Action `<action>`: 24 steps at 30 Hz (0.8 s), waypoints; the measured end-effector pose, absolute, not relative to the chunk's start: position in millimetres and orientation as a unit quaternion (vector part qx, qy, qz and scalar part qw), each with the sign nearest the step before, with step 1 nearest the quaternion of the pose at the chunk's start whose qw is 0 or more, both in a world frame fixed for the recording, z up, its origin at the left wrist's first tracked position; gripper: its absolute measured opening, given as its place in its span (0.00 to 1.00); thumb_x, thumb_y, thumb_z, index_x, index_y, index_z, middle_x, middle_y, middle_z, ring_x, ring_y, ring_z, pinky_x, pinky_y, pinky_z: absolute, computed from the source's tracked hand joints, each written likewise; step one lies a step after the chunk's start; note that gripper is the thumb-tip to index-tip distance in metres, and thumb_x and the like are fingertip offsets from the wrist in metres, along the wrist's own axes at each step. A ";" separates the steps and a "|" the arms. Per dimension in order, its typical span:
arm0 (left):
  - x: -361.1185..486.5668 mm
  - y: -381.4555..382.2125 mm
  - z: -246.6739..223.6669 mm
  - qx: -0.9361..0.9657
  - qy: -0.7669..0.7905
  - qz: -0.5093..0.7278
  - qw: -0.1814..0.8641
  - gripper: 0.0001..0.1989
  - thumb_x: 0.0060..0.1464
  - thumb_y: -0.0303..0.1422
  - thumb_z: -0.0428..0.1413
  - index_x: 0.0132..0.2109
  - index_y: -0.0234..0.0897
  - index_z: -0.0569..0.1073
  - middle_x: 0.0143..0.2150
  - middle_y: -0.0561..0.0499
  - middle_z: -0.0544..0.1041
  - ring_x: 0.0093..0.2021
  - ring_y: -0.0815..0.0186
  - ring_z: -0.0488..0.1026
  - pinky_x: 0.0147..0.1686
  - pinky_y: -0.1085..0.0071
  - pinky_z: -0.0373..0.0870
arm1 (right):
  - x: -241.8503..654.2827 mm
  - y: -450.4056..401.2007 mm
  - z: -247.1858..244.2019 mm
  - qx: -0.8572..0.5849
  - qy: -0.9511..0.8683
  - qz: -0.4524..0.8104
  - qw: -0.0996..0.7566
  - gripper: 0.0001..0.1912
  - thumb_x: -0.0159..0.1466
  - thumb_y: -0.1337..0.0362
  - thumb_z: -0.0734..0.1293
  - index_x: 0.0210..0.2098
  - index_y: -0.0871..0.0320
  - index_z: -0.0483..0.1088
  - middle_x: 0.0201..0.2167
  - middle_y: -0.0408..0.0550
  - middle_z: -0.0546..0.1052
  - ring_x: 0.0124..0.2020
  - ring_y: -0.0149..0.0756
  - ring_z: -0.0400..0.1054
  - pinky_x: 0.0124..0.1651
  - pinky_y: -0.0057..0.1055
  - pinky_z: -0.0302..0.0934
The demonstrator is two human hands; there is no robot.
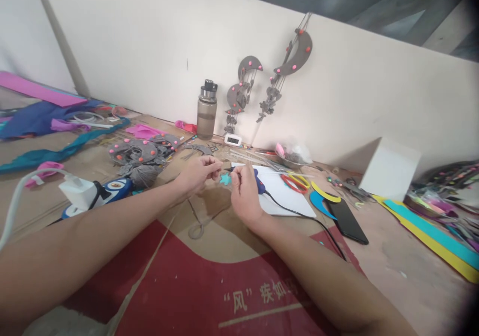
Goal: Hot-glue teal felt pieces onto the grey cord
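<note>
My left hand (201,174) is closed in a pinch above the cardboard; whatever is between its fingertips is too small to name. A short way to the right, my right hand (245,192) is also closed, its thumb and fingertip pressed together on something hidden. Between and just beyond the hands lies a turquoise felt star (225,179). A blue glue gun (260,181) with a black cord shows behind my right hand, which covers its middle. Grey yarn (196,231) makes a loose loop below, its ends running up toward both hands.
A white board (295,204) carries scissors (295,184). Nearby are a black phone (346,221), felt crescents (322,204) and a water bottle (206,111). Grey moon garlands (295,59) hang on the wall. Left are a grey yarn ball (144,175) and a power strip with charger (80,196).
</note>
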State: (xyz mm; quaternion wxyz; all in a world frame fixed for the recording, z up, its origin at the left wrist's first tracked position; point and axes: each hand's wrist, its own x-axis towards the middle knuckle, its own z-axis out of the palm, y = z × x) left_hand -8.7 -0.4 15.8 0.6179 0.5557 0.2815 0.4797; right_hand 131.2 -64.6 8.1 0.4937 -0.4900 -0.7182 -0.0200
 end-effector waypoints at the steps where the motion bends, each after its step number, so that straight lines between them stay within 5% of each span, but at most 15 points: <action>1: -9.8 1.2 15.3 0.547 0.274 0.482 0.627 0.11 0.43 0.34 0.61 0.25 0.33 0.68 0.21 0.55 0.68 0.22 0.74 0.64 0.26 0.75 0.60 | 129.5 -67.0 6.5 -0.486 -0.723 -0.022 0.490 0.07 0.66 0.66 0.52 0.32 0.56 0.56 0.33 0.47 0.62 0.38 0.36 0.56 0.42 0.34 0.54; 12: -17.5 3.6 16.7 0.486 0.231 0.498 0.680 0.08 0.42 0.30 0.61 0.32 0.31 0.72 0.25 0.54 0.69 0.25 0.73 0.65 0.26 0.77 0.61 | 121.8 -74.8 -1.9 -0.439 -0.773 -0.055 0.455 0.09 0.66 0.67 0.51 0.32 0.57 0.58 0.33 0.48 0.63 0.38 0.38 0.56 0.42 0.37 0.55; 18: -19.1 4.7 11.8 0.505 0.271 0.458 0.679 0.19 0.53 0.45 0.50 0.26 0.32 0.69 0.24 0.51 0.69 0.22 0.71 0.64 0.25 0.74 0.62 | 122.4 -75.3 -0.4 -0.453 -0.765 -0.036 0.457 0.09 0.66 0.67 0.51 0.32 0.57 0.59 0.33 0.48 0.63 0.38 0.37 0.56 0.42 0.36 0.54; 24: -16.1 -6.3 23.1 0.575 0.273 0.406 0.656 0.25 0.53 0.52 0.47 0.32 0.32 0.72 0.26 0.51 0.70 0.24 0.71 0.66 0.25 0.75 0.62 | 129.5 -70.8 4.9 -0.506 -0.701 -0.001 0.503 0.08 0.66 0.66 0.52 0.31 0.57 0.57 0.33 0.47 0.62 0.37 0.35 0.56 0.41 0.34 0.54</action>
